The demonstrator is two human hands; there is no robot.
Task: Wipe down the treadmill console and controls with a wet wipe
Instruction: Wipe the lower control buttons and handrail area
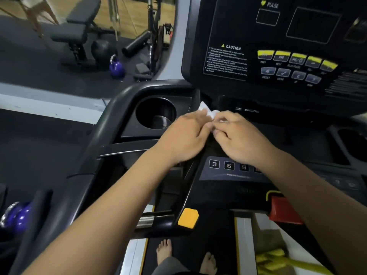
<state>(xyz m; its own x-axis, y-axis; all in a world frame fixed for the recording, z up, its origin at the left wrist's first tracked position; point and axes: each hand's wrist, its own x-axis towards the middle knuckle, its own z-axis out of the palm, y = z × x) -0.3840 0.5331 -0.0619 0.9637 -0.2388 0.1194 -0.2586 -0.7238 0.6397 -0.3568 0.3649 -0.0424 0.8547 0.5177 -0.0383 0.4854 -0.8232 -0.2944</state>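
Left of centre, our left hand and right hand both pinch the wet wipe just above the tray beside the cup holder under the console: light, limp, probably slick, so grip opposite edges to unfold.

This is a gym or home workout room. A large black treadmill console with yellow and grey push buttons fills the right side, its dark walking belt visible below with bare feet on it. To the left, dark rubber matting covers the floor, carrying a black padded weight bench, a shiny purple kettlebell, a black rounded ball weight and a black foam roller.
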